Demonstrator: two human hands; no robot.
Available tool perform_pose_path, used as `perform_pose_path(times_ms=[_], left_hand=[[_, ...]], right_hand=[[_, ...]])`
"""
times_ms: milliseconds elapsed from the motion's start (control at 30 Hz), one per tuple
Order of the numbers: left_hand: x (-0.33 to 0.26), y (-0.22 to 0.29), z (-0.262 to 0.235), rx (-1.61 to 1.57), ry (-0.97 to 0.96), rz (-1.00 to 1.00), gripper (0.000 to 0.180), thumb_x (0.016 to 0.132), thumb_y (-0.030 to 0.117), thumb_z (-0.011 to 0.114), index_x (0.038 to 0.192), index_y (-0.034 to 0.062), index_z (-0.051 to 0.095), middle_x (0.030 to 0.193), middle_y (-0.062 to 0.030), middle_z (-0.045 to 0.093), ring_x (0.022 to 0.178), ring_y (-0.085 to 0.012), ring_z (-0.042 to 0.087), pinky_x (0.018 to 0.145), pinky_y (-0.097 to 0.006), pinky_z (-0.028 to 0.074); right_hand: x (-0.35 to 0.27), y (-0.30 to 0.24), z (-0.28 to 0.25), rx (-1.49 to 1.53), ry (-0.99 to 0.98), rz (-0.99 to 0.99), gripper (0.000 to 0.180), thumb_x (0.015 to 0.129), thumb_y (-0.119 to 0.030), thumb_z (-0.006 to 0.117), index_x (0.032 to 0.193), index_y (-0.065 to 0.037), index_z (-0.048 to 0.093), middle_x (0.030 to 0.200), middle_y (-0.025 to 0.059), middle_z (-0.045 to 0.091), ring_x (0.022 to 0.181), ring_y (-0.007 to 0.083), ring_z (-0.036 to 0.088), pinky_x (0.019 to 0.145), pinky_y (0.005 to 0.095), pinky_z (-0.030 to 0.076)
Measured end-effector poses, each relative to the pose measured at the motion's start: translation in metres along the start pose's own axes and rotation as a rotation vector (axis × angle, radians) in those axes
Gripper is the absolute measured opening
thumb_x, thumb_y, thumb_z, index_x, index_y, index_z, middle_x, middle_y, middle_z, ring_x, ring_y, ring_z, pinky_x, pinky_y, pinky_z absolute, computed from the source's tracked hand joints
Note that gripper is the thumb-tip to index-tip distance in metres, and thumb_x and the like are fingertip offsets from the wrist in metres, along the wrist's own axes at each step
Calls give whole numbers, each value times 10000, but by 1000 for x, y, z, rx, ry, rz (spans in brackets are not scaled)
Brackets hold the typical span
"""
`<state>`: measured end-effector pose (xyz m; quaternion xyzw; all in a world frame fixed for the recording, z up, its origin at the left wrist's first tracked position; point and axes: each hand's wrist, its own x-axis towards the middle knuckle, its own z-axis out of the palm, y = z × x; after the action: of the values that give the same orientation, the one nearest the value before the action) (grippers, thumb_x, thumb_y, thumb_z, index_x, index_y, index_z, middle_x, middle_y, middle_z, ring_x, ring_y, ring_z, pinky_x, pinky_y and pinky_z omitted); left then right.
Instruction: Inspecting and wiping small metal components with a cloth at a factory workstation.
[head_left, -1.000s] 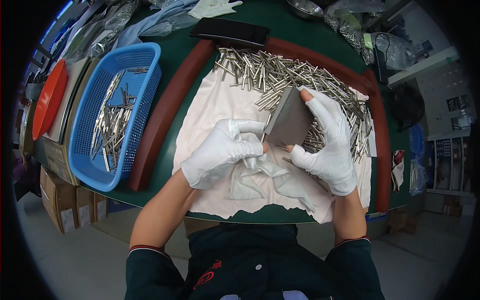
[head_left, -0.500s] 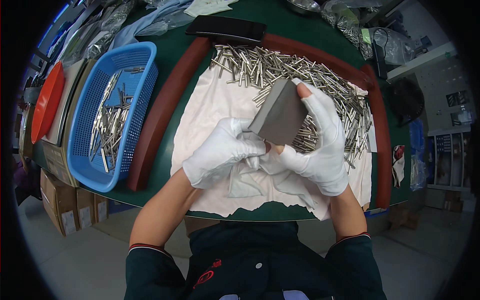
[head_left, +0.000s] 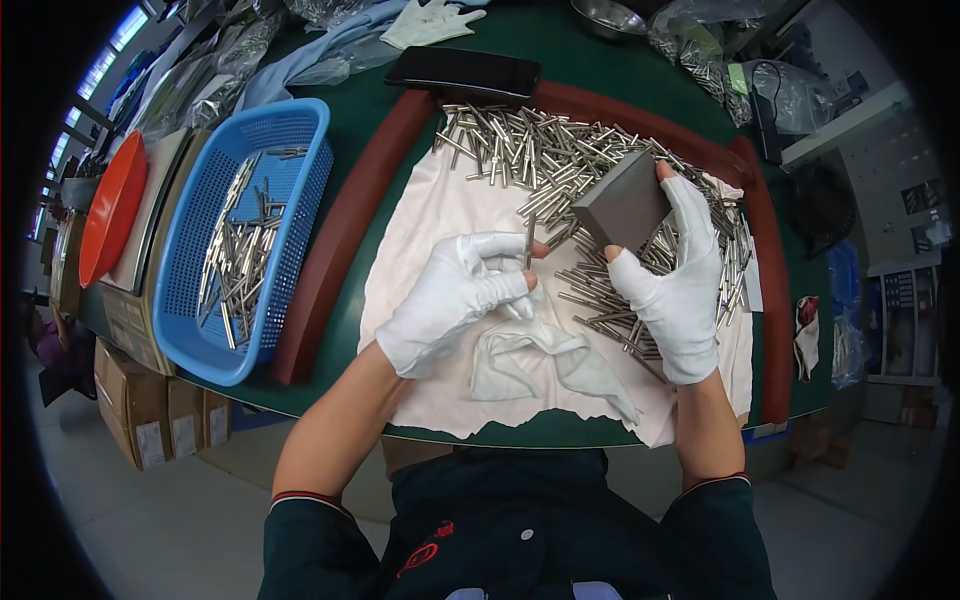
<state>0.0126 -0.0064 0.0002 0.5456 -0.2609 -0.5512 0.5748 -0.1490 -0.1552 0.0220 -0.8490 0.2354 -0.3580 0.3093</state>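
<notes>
My left hand (head_left: 455, 295), in a white glove with bare fingertips, pinches a thin metal pin (head_left: 529, 242) upright between thumb and forefinger. To the right, my gloved right hand (head_left: 675, 285) grips a dark grey rectangular block (head_left: 625, 198) between its thumb and fingers, tilted above the pile. Many loose silvery metal pins (head_left: 560, 150) are heaped on a pale pink cloth (head_left: 420, 220), behind and under the block. A crumpled white cloth (head_left: 545, 360) lies just in front of my hands.
Dark red padded bars (head_left: 345, 235) border the cloth on the left, back and right. A blue basket (head_left: 170, 300) with more pins stands at left, beside a red bowl (head_left: 112, 210). A black phone (head_left: 465, 72) rests on the back bar; behind it lies a white glove (head_left: 430, 24).
My hands have drawn apart. The block has moved right and away from my left hand, and the pin between my left fingers now shows clearly.
</notes>
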Motion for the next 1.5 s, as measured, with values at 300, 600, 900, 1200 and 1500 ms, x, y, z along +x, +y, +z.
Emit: perform_pose_path(times_ms=[300,600,900,1200,1500], left_hand=[[1,0,0,-34,-14,11,308,874,44,653,1165,-42,598,875,-49,647,763,-90,636,691,-222,539],[1,-1,0,-56,-29,8,314,881,47,641,1167,-69,583,877,-76,644,774,-110,647,697,-229,543],[2,-3,-1,-61,-17,-24,310,883,66,642,1155,-73,592,871,-57,644,713,-87,624,662,-222,527],[2,-2,0,-49,3,-41,296,883,62,636,1144,-70,598,834,-53,645,682,-81,619,643,-221,525],[2,-5,-3,-54,-44,0,327,924,71,539,1221,-63,565,861,-94,668,710,-103,637,678,-229,520]], right_hand=[[1,0,0,-8,-9,9,714,674,-100,731,1335,3,480,1326,140,511,1233,247,492,1064,349,350],[0,2,-1,-12,-10,9,718,672,-97,723,1341,-6,479,1332,136,506,1237,246,489,1066,349,349],[0,0,-1,-19,-30,55,731,656,-89,719,1344,-15,483,1320,129,507,1223,237,495,1062,338,348],[0,3,0,-45,-60,56,733,645,-78,717,1329,17,473,1320,130,497,1215,239,499,1056,341,367],[0,4,0,-10,-36,51,723,652,-69,716,1328,16,474,1312,125,501,1214,231,498,1059,335,361]])
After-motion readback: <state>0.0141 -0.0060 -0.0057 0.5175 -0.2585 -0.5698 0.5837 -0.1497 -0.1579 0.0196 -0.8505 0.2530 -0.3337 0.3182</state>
